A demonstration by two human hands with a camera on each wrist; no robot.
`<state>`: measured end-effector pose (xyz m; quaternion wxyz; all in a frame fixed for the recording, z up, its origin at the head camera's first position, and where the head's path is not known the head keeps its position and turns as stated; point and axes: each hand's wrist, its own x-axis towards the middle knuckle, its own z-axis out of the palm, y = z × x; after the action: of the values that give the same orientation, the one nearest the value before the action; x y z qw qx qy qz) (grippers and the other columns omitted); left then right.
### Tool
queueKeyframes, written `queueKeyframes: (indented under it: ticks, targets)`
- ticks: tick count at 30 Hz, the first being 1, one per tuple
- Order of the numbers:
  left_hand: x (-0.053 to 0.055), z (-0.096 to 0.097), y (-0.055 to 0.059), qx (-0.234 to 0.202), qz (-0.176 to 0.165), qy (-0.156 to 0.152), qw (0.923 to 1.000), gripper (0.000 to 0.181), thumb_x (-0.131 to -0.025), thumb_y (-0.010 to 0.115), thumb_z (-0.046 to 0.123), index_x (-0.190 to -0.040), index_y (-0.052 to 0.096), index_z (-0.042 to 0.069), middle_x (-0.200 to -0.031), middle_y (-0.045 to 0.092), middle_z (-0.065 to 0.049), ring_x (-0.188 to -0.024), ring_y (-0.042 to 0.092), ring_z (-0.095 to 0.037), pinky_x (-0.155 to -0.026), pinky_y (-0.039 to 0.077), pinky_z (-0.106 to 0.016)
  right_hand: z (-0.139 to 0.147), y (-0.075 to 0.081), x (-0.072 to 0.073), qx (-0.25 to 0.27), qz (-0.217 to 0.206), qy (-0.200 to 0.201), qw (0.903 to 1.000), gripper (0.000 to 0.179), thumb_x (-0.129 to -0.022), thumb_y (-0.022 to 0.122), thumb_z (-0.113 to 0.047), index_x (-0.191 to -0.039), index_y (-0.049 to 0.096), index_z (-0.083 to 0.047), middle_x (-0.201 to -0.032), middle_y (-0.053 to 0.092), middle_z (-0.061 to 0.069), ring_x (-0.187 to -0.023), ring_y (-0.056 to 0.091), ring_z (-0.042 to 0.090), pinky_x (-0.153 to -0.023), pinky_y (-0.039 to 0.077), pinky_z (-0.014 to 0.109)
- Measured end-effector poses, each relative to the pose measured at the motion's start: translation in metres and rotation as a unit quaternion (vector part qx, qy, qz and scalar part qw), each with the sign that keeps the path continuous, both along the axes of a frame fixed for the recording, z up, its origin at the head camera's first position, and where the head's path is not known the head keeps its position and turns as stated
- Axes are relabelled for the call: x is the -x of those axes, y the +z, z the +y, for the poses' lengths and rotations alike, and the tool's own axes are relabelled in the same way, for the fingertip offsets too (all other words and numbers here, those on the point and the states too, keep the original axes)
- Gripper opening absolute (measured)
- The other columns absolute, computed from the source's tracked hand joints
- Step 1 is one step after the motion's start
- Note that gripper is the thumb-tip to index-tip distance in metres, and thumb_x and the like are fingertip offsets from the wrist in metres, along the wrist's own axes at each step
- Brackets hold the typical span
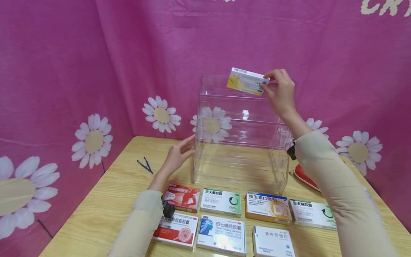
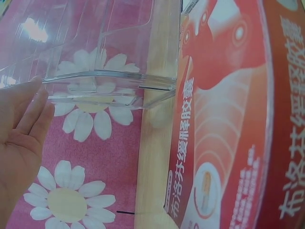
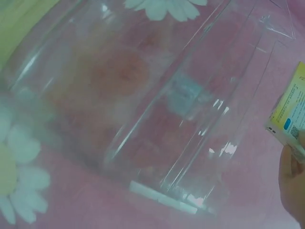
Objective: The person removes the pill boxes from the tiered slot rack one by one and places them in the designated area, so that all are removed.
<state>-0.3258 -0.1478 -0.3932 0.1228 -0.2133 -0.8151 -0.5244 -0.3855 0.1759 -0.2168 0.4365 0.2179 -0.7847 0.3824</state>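
Note:
My right hand (image 1: 281,91) pinches a yellow and white medicine box (image 1: 246,82) by its right end, in front of the top tier of a clear acrylic tiered rack (image 1: 239,150). The same medicine box (image 3: 290,107) shows at the right edge of the right wrist view, with fingers on its lower end. My left hand (image 1: 176,157) has its fingers extended against the rack's left side panel. In the left wrist view the fingertips of the left hand (image 2: 24,129) meet the rack's clear edge (image 2: 109,75). A red medicine box (image 2: 224,114) fills the right of that view.
Several medicine boxes lie in two rows before the rack, among them an orange vitamin D box (image 1: 268,207) and a white-blue box (image 1: 221,233). Blue tweezers (image 1: 145,165) lie left on the wooden table (image 1: 106,200). A red pouch (image 1: 306,178) sits right, behind the forearm.

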Motion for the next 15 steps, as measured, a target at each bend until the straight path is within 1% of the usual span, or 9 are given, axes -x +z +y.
queueKeyframes:
  ticks: [2,6,8,9,10,13,14,15]
  targets:
    - [0.001,0.000,0.000,0.000,0.002,0.002,1.0000,0.057,-0.089,0.065,-0.002,-0.143,0.048,0.005,-0.136,0.058,-0.023,-0.125,0.059,-0.036,-0.105,0.052,-0.040,0.010,-0.003,-0.006,-0.006,0.003,-0.004,1.0000,0.023,-0.083,0.071,0.006,-0.102,0.061,0.013,-0.100,0.057,0.022,-0.097,0.063,0.015,-0.082,0.052,0.000]
    - [0.001,0.000,0.001,0.004,0.002,0.003,1.0000,0.057,-0.089,0.065,-0.002,-0.143,0.048,0.005,-0.136,0.058,-0.023,-0.124,0.059,-0.037,-0.105,0.053,-0.040,0.031,-0.013,-0.021,-0.020,0.012,-0.010,0.9997,0.023,-0.082,0.072,0.007,-0.101,0.061,0.014,-0.097,0.056,0.023,-0.093,0.055,-0.009,-0.080,0.049,-0.003]
    - [0.001,0.001,0.001,0.004,0.000,0.002,1.0000,0.057,-0.090,0.065,-0.002,-0.143,0.048,0.005,-0.136,0.058,-0.023,-0.125,0.059,-0.036,-0.105,0.052,-0.041,0.041,-0.018,-0.030,-0.028,0.018,-0.010,0.9994,0.023,-0.082,0.072,0.007,-0.101,0.061,0.013,-0.097,0.057,0.023,-0.092,0.052,-0.016,-0.079,0.048,-0.005]
    - [0.000,0.001,0.001,0.004,0.000,0.002,1.0000,0.057,-0.090,0.065,-0.002,-0.144,0.048,0.004,-0.136,0.058,-0.023,-0.125,0.059,-0.037,-0.106,0.052,-0.041,0.046,-0.020,-0.034,-0.029,0.021,-0.008,0.9993,0.022,-0.082,0.072,0.007,-0.100,0.062,0.013,-0.095,0.057,0.020,-0.092,0.051,-0.019,-0.079,0.048,-0.005]
    - [0.000,0.001,0.001,0.004,-0.001,0.001,1.0000,0.057,-0.090,0.065,-0.002,-0.144,0.048,0.004,-0.137,0.058,-0.023,-0.125,0.059,-0.037,-0.106,0.052,-0.042,0.050,-0.023,-0.038,-0.029,0.023,-0.003,0.9993,0.022,-0.081,0.072,0.008,-0.100,0.062,0.013,-0.094,0.058,0.016,-0.093,0.052,-0.019,-0.080,0.049,-0.004]
    - [-0.001,0.001,0.002,0.002,-0.002,0.003,1.0000,0.057,-0.090,0.065,-0.002,-0.144,0.048,0.004,-0.136,0.058,-0.023,-0.126,0.058,-0.037,-0.106,0.052,-0.042,0.063,-0.030,-0.051,-0.027,0.028,0.010,0.9992,0.022,-0.080,0.072,0.010,-0.100,0.063,0.013,-0.093,0.056,-0.006,-0.095,0.055,-0.018,-0.082,0.050,-0.002]
    - [-0.001,0.001,0.002,0.002,0.000,0.002,1.0000,0.057,-0.090,0.065,-0.002,-0.143,0.048,0.004,-0.136,0.058,-0.023,-0.125,0.058,-0.037,-0.106,0.052,-0.042,0.067,-0.032,-0.056,-0.027,0.030,0.016,0.9991,0.023,-0.079,0.072,0.011,-0.100,0.063,0.013,-0.094,0.056,-0.007,-0.095,0.056,-0.017,-0.082,0.051,-0.002]
    - [0.000,0.000,0.002,0.001,0.000,0.002,1.0000,0.057,-0.090,0.065,-0.002,-0.143,0.048,0.003,-0.136,0.058,-0.024,-0.125,0.058,-0.037,-0.106,0.052,-0.042,0.071,-0.035,-0.061,-0.030,0.030,0.018,0.9990,0.023,-0.079,0.072,0.012,-0.100,0.063,0.013,-0.095,0.054,-0.012,-0.096,0.056,-0.017,-0.081,0.051,-0.002]
